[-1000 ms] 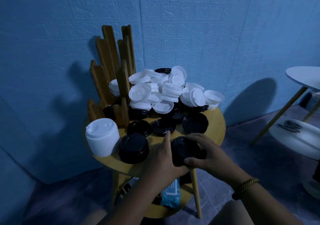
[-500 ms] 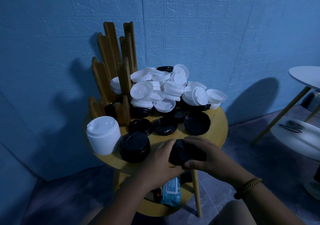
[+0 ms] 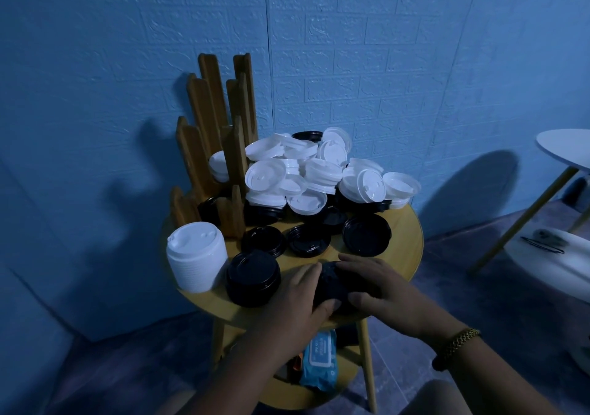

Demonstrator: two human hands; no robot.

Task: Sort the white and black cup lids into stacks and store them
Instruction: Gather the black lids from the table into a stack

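My left hand [image 3: 305, 293] reaches in palm down and my right hand [image 3: 383, 287] bends inward at the wrist, the fingers of both curled round a small stack of black lids [image 3: 333, 282] held between them at the front rim of the round table [image 3: 407, 248]. Bare wood shows only in a thin strip behind it and toward the table's right rim. Loose black lids [image 3: 308, 240] lie mid-table, a black stack [image 3: 253, 279] and a white stack [image 3: 196, 261] stand at its left, and the white heap [image 3: 306, 172] fills its back.
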